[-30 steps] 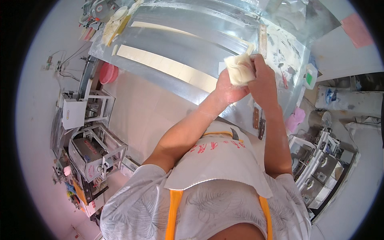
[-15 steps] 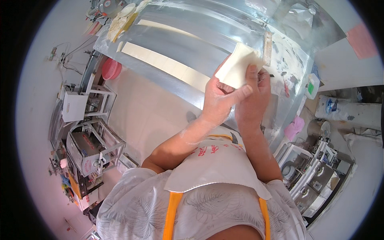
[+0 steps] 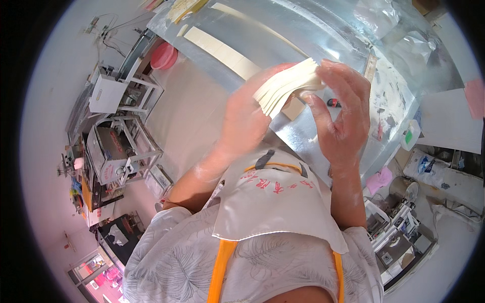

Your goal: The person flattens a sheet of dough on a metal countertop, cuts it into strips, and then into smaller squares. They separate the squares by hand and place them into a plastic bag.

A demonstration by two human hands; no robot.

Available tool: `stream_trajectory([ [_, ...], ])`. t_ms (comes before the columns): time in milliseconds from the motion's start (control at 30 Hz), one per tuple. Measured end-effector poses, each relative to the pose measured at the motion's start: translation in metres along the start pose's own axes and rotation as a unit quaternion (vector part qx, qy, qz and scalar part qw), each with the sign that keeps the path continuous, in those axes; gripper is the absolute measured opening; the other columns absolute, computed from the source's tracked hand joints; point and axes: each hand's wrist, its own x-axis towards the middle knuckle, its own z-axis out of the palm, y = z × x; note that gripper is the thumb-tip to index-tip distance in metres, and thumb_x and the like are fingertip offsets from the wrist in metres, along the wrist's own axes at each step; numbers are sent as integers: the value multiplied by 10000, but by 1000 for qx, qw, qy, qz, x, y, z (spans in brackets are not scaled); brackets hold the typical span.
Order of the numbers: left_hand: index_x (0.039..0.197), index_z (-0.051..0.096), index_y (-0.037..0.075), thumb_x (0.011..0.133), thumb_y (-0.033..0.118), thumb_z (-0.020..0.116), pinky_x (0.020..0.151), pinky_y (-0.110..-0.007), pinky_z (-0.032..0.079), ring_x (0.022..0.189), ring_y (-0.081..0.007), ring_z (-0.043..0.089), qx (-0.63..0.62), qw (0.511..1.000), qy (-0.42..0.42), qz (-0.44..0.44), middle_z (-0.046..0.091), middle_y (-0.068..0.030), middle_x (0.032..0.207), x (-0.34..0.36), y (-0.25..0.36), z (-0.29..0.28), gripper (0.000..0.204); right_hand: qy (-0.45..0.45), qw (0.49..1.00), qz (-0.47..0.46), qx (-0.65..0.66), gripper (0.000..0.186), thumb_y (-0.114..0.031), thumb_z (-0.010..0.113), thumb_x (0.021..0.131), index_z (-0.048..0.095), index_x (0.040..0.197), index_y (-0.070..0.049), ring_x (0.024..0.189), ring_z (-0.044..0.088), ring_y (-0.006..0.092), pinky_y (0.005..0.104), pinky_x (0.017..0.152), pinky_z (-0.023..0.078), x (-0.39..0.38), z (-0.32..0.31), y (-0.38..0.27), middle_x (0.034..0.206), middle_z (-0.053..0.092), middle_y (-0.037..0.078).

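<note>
A stack of thin, pale dough sheets is raised over the near edge of the metal table, its layers fanned along the side toward me. My left hand, smeared by motion, grips it from the left, most of its fingers behind the dough. At the right end, the curled fingers and thumb of my floury right hand touch the stack. Behind my left hand lies a cut strip of dough, partly covered by that hand. Farther back a longer, narrow dough strip runs across the table.
Flour covers the table's right side. A small red and black tool lies beside my right hand. Clear plastic bags sit at the far right. A pink-red basin stands left of the table, and a pink cloth hangs at right.
My hands have moved apart, the right one shifting rightward. The stack has turned from showing its flat face to showing fanned layers. The whole view has tilted.
</note>
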Motion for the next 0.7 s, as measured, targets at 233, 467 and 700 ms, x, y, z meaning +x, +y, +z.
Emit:
stream_trajectory([
  [233, 1459, 593, -19, 990, -11, 586, 996, -281, 530, 1200, -136, 649, 66, 998, -8, 16, 681, -83, 1354, -9, 4, -14, 469, 18, 995, -77, 61, 358, 100, 831, 747, 784, 1079, -25, 965, 670, 268, 337, 758, 576, 0, 13, 5, 1152, 735, 128],
  [467, 1461, 591, -20, 994, -1, 595, 1019, -289, 525, 1226, -139, 641, 43, 999, -4, 14, 676, -88, 1368, -13, -7, -24, 468, 27, 995, -95, 27, 348, 114, 821, 705, 789, 1028, -12, 918, 719, 255, 327, 746, 592, -5, 17, 4, 1068, 752, 114],
  [700, 1471, 579, -23, 1001, 15, 580, 1040, -295, 521, 1246, -152, 641, 30, 999, 0, 24, 674, -99, 1375, -14, -17, -33, 471, 36, 991, -127, -33, 365, 98, 827, 699, 804, 1028, -59, 929, 700, 247, 326, 746, 582, -5, 22, 2, 1054, 751, 67],
])
